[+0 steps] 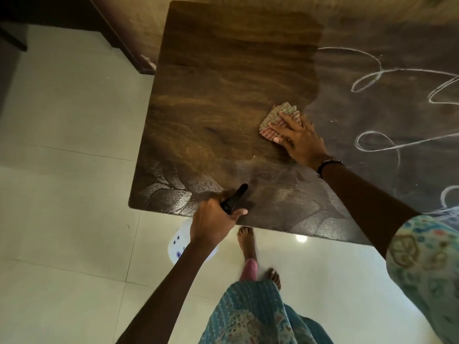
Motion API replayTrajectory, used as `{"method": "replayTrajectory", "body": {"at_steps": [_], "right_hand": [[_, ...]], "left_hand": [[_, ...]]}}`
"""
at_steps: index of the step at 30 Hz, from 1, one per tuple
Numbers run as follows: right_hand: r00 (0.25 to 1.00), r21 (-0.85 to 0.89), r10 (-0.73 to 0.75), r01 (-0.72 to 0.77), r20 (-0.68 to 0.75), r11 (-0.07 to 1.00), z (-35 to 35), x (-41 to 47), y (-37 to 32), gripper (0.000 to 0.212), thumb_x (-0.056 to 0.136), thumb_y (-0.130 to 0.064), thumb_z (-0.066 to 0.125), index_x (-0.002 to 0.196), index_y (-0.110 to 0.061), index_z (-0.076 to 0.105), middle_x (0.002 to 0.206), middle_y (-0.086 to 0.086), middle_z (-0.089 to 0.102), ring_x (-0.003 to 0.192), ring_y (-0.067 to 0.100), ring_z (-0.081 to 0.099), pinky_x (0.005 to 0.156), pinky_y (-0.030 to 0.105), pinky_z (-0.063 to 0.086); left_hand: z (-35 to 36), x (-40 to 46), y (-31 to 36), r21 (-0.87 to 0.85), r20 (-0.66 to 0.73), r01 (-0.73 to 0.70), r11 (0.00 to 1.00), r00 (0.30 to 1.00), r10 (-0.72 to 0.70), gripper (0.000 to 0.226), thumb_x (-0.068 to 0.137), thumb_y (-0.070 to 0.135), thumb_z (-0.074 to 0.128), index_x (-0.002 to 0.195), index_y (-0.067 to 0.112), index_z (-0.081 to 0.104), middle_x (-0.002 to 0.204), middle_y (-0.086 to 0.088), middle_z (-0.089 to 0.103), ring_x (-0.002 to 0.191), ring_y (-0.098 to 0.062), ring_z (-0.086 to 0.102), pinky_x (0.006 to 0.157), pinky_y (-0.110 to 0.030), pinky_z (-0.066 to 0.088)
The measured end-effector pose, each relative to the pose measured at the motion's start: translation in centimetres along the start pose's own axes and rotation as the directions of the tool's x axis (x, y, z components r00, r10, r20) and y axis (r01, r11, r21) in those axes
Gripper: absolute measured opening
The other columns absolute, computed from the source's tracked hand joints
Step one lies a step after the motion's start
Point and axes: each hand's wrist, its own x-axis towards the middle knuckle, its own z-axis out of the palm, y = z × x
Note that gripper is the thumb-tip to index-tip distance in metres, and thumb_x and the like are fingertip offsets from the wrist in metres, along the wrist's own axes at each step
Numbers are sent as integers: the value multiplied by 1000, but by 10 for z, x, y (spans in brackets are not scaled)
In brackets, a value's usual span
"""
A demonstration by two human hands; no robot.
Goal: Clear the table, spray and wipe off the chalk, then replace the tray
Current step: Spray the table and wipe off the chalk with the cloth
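A dark wooden table (223, 83) fills the upper middle of the view. Its left part looks wet and free of marks, while white chalk loops (372, 78) cover the right part. My right hand (300, 140) presses flat on a folded checked cloth (275, 117) at the border between the wet and chalked areas. At the table's near edge my left hand (213, 219) grips a spray bottle: its black nozzle (236, 197) points over the table and its white body (181, 242) hangs below my hand. No tray is in view.
Pale floor tiles (69, 135) lie to the left and in front of the table. My bare feet (248, 239) stand close to its near edge. Dark furniture (119, 33) stands at the upper left beside the table's far corner.
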Motion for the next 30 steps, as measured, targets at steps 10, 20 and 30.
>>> {"method": "replayTrajectory", "body": {"at_steps": [10,20,30], "right_hand": [[901,-64,-397,413,176,909,43,-25,-83,46,93,-40,30,137,-40,45,155,-3,27,141,42,18,107,63,28],[968,-87,-230,239,101,967,8,-43,-12,47,97,-39,27,143,-31,37,155,6,25,135,50,24,111,62,21],[790,-101,-526,580,315,809,43,-50,-79,43,100,-41,32,143,-42,32,158,-6,15,143,42,9,111,60,26]], "left_hand": [[-3,-13,-15,-191,-46,78,979,995,-88,35,59,44,85,76,19,67,74,4,70,76,-19,67,76,-39,55],[3,-35,-31,-259,-71,39,965,996,-59,40,62,49,81,82,16,68,79,2,71,76,-19,66,80,-38,55],[14,-59,-46,-209,-46,-7,978,999,-3,35,63,45,82,78,18,65,71,3,69,65,-18,63,66,-26,48]]}}
